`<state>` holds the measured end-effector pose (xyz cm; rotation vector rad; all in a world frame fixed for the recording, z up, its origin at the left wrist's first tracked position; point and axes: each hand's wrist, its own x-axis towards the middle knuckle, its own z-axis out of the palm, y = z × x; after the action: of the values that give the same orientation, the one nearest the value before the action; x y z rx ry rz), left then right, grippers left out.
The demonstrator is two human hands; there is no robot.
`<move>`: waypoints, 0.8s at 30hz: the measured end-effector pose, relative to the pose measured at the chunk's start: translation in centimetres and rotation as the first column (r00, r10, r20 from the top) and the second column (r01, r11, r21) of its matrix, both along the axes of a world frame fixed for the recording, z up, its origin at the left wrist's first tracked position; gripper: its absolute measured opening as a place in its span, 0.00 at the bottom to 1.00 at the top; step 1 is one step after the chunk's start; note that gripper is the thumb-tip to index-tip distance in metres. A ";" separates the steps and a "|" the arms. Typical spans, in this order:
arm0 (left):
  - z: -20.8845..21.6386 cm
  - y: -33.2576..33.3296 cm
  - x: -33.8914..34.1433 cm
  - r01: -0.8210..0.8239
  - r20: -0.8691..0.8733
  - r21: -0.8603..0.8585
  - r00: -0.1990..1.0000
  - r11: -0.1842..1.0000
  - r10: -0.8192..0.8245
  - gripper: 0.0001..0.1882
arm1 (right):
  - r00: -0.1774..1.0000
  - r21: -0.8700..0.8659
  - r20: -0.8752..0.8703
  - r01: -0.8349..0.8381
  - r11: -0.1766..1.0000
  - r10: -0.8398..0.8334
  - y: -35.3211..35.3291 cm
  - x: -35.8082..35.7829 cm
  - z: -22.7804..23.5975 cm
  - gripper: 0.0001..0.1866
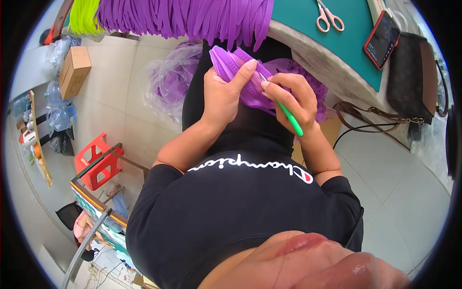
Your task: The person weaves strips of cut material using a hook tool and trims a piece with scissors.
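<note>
My left hand [224,91] is closed round a bundle of purple rubbery strips [228,65], thumb pressed on top. The strips look flat and ridged, and part of the bundle droops below my fingers. In my right hand [294,96] is a slim green-handled tool [290,118], held like a pen. Its thin metal tip points at the strips beside my left thumb; I cannot tell whether it touches them. Just beyond my hands, a thick row of more purple strips [187,19] hangs over the table edge, with lime-green strips [83,17] at its left end.
Pink-handled scissors [330,18] and a red-cased phone [381,39] lie on the green tabletop [303,21]. A brown bag [413,79] stands at the right. Transparent bags of purple strips [166,82] flank my legs. A red stool [98,161], a cardboard box [75,72] and another person [84,226] are left.
</note>
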<state>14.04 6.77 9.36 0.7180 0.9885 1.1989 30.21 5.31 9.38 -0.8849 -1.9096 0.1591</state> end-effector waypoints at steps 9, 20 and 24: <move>0.0 -0.3 -0.6 -0.051 -0.192 0.129 0.978 0.990 0.076 0.07 | 0.999 -0.520 -0.021 0.029 0.854 -0.046 -0.7 -0.2 2.4 0.04; 1.0 -0.6 -1.0 0.180 -0.133 0.112 0.977 0.977 -0.165 0.22 | 0.949 -0.690 -0.300 -0.145 0.710 -0.098 1.4 0.3 2.2 0.14; 1.1 -0.6 -1.6 0.273 -0.055 0.076 0.962 0.959 -0.269 0.22 | 0.824 -0.607 -0.566 -0.439 0.662 0.028 1.2 1.2 2.1 0.16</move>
<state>12.39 6.20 10.48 0.9186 0.8487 0.9912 31.44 6.51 11.43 -0.9409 -1.4086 1.2783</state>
